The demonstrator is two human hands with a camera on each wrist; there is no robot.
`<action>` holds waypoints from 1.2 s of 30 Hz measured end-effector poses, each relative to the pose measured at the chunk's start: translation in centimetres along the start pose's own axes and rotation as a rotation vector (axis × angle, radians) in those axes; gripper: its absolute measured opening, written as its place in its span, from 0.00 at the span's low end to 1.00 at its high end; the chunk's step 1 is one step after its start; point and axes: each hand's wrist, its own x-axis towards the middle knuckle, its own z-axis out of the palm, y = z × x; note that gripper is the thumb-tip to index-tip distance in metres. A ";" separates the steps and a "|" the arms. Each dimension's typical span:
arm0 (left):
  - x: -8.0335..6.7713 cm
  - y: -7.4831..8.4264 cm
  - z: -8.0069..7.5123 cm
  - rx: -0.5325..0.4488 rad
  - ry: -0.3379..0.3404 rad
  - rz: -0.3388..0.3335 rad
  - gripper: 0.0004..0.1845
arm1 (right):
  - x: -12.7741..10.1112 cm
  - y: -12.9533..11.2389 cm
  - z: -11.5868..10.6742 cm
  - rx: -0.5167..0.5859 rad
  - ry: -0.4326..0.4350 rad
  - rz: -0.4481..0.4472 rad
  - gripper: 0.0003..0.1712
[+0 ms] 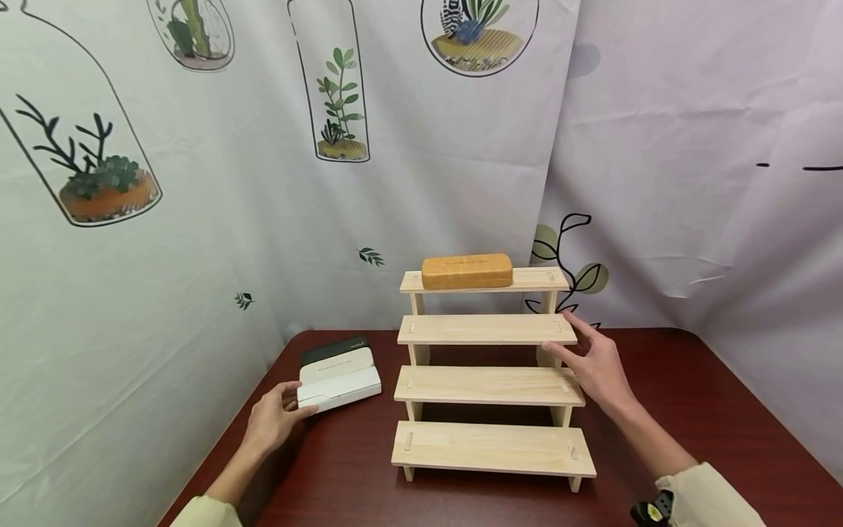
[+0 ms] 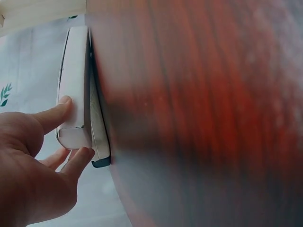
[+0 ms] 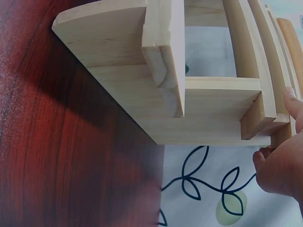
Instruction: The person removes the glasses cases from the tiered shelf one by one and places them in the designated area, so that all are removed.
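Note:
At the table's left, my left hand (image 1: 271, 421) holds the near-left corner of a white box (image 1: 349, 389). In the left wrist view its thumb (image 2: 59, 112) presses one face and its fingers reach round the end. Behind that box lie a cream flat case (image 1: 337, 364) and a dark green one (image 1: 334, 350). My right hand (image 1: 598, 366) grips the right end of the second board from the top on a four-tier wooden display rack (image 1: 494, 448), thumb in front and fingers behind. An orange-tan case (image 1: 467, 271) with printed lettering rests on the top board.
The rack stands on a dark red wood-grain table (image 1: 329, 483), right of the cases. White cloth (image 1: 408, 212) printed with plants in jars hangs behind and along both sides. A dark watch-like band (image 1: 653, 510) is at my right cuff.

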 end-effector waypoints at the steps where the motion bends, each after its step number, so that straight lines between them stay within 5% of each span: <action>1: 0.0 -0.1 0.0 0.004 -0.001 0.004 0.37 | 0.0 0.0 0.0 -0.001 -0.001 -0.001 0.49; 36: 1.3 -1.1 0.1 0.079 -0.025 0.018 0.33 | 0.0 0.2 0.2 0.028 0.005 -0.010 0.48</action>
